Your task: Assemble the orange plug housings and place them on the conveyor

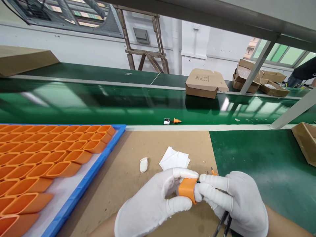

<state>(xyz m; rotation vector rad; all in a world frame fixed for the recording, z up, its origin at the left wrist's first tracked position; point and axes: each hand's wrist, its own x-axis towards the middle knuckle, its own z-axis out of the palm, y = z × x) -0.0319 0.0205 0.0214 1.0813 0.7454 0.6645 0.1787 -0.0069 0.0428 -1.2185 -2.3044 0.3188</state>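
My left hand (158, 200), in a white glove, grips an orange plastic sleeve (188, 189) between thumb and fingers above the brown board. At the sleeve's right end, the gloved fingers of my right hand (229, 197) are pressed together around a small part that they mostly hide. Dark tweezers (223, 223) stick out below the right palm. Just behind the right fingers shows a small orange tip (213, 172). White paper pieces (174, 158) and a small white finger-shaped piece (143, 165) lie on the board beyond my hands.
A blue-edged tray (98, 171) of orange sleeves fills the left. Behind the brown board (128, 148) runs a green belt (138, 108) with a small orange-tipped part (176, 121). An open carton (202, 84) stands farther back; another box (306, 141) is at right. A metal post (296, 108) slants at right.
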